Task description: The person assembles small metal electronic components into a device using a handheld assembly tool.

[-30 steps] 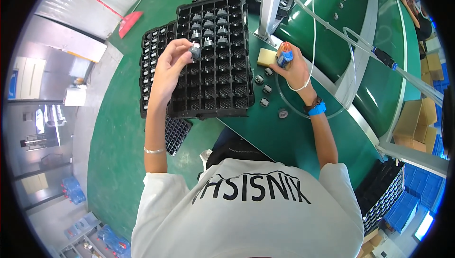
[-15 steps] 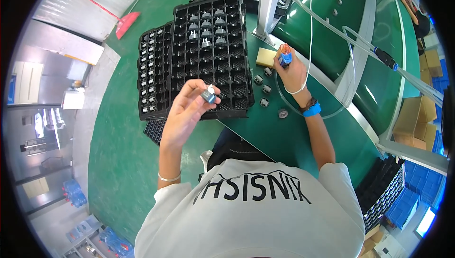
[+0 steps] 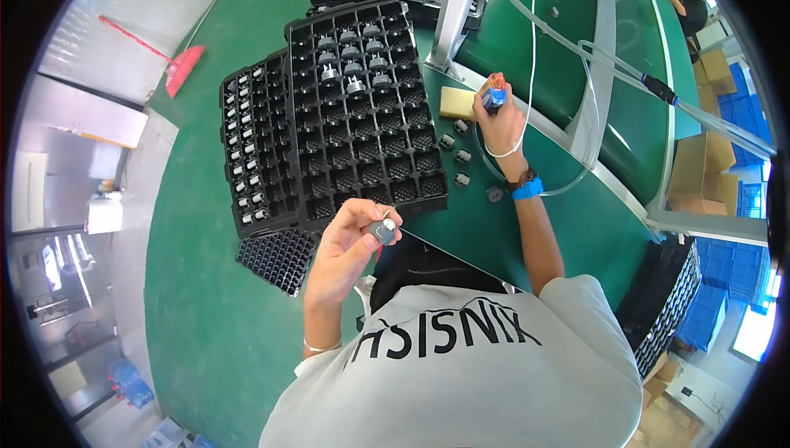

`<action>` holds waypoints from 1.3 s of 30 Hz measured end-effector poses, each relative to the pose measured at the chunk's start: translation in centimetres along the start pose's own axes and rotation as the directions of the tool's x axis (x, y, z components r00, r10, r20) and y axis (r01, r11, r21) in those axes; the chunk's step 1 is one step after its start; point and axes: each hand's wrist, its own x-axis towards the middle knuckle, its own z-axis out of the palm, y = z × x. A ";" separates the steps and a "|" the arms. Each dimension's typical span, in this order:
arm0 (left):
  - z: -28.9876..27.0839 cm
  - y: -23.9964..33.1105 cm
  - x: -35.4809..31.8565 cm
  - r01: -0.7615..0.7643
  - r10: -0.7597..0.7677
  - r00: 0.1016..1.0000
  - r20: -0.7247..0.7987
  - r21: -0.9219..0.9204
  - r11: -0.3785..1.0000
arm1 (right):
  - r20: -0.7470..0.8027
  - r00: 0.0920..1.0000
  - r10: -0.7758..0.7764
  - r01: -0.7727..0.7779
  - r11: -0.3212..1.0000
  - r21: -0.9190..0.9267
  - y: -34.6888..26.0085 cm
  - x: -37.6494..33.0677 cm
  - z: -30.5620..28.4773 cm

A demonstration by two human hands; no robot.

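My left hand (image 3: 339, 252) is closed, thumb and fingertips pinching a small grey plug-like part (image 3: 383, 232) with a pale piece on top. It is held just off the near edge of a black compartment tray (image 3: 434, 193). Several grey parts with metal prongs (image 3: 355, 84) stand in the tray's far cells. On the right, my right hand (image 3: 500, 129) grips a blue handheld tool (image 3: 494, 99) with an orange top. Most of that tool is hidden by the fingers. A yellow sponge-like block (image 3: 455, 103) lies against this hand. Several small metal-and-dark parts (image 3: 462, 179) rest on the green table below it.
Left of the main tray is another black tray (image 3: 234, 170) with rows of white-and-metal pieces. A metal post (image 3: 454, 20) and clear hoses (image 3: 609, 57) stand beyond my right hand. Further right runs a green conveyor belt (image 3: 568, 32). Cardboard boxes (image 3: 699, 176) are at far right.
My left hand, with the plug-like part, has come nearer my body and lower in view. The right hand keeps its grip on the blue tool. The whole view has shifted slightly.
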 end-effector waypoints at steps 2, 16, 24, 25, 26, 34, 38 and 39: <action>-1.0 -0.4 -0.8 0.026 -0.026 1.000 -0.002 -0.015 1.000 | 0.004 1.000 -0.002 0.002 1.000 -0.009 0.3 0.0 0.2; -1.7 0.0 -2.6 0.133 -0.132 0.991 -0.025 0.008 0.991 | 0.352 0.931 0.096 -0.216 0.923 0.317 2.0 -3.9 -5.7; 0.4 -0.9 0.3 -0.001 0.001 1.000 0.005 0.050 0.999 | 0.367 0.930 0.004 -0.049 0.992 0.113 0.7 -2.9 -7.0; 0.8 -1.2 1.0 -0.055 0.053 0.998 0.022 0.117 0.992 | 0.388 0.921 0.034 -0.083 0.991 0.109 0.5 -2.7 -7.3; 1.4 -1.3 1.7 -0.101 0.098 0.995 0.029 0.126 0.987 | 0.415 0.908 0.058 -0.114 0.987 0.112 0.3 -2.6 -7.3; 4.9 -3.1 6.8 -0.271 0.273 0.961 0.036 0.295 0.916 | 0.785 0.619 -0.025 -0.784 0.055 0.619 -6.5 -1.1 -10.1; 5.9 -3.2 7.7 -0.337 0.323 0.941 0.097 0.339 0.878 | 0.818 0.554 -0.153 -0.813 0.110 0.571 -8.0 -0.9 -11.6; 6.2 -3.3 7.8 -0.356 0.348 0.934 0.085 0.335 0.873 | 0.816 0.556 -0.159 -0.813 0.100 0.574 -7.7 -0.9 -11.6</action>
